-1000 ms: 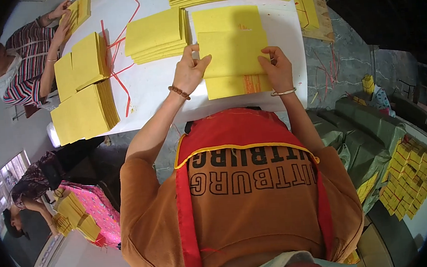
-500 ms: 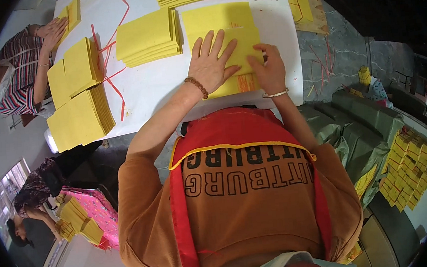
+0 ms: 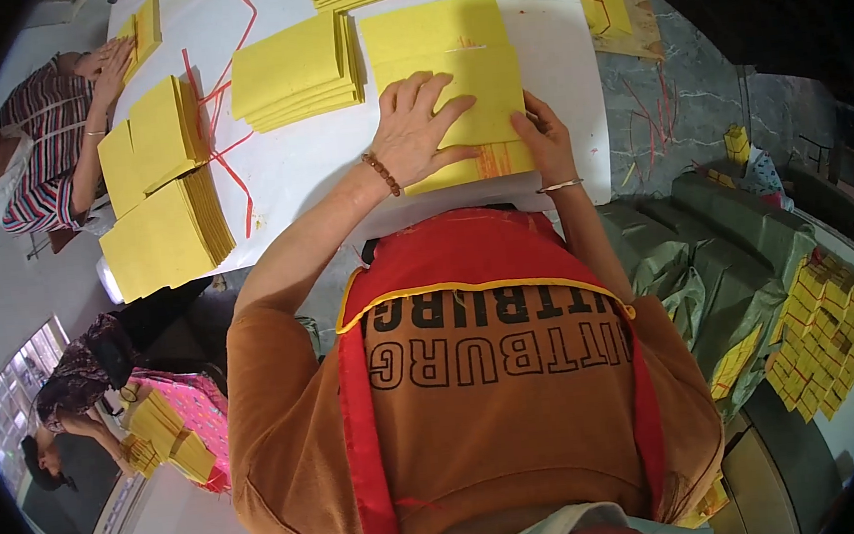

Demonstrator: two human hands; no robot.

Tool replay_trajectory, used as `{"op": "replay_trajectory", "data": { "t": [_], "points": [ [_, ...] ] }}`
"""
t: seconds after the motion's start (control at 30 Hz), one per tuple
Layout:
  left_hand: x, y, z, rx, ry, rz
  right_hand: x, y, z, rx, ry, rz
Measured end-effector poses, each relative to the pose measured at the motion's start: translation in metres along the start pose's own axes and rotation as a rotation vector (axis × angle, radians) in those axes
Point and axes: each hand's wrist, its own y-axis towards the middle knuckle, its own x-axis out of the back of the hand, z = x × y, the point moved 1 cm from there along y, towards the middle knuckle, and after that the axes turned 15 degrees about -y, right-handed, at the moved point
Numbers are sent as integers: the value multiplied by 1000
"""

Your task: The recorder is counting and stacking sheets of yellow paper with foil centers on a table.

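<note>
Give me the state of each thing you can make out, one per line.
Central yellow paper: flat, layers offset
Left hand: fingers spread, on the central yellow paper
Right hand: at that paper's right edge, grip unclear
Yellow paper stack to its left: lying flat, untied
Red strips: loose, bent
Far-right yellow bundles: piled, red-bound
Red apron: worn

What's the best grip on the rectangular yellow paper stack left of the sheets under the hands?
Probably pinch the near edge of the stack, coming from the person's side: its layered edges face white tabletop there, while its right edge sits close to the flat yellow paper sheets under the left hand.
</note>
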Motion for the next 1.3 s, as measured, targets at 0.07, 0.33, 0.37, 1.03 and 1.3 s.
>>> {"op": "replay_trajectory", "data": {
  "t": [0.07,0.33,0.37,1.03,1.3],
  "points": [
    [-5,-1,-1,-57,75,-31,-2,-4,8,-21,67,-10],
    [-9,7,-12,-44,208,-38,12,1,1,-175,148,-47],
    [6,7,-12,-29,221,-43,12,0,1,-171,150,-28],
    [49,-74,150,318,447,-170,24,4,-6,-231,-67,40],
    [72,-71,155,285,343,-51,1,9,28,-40,-237,14]
  ]
}}
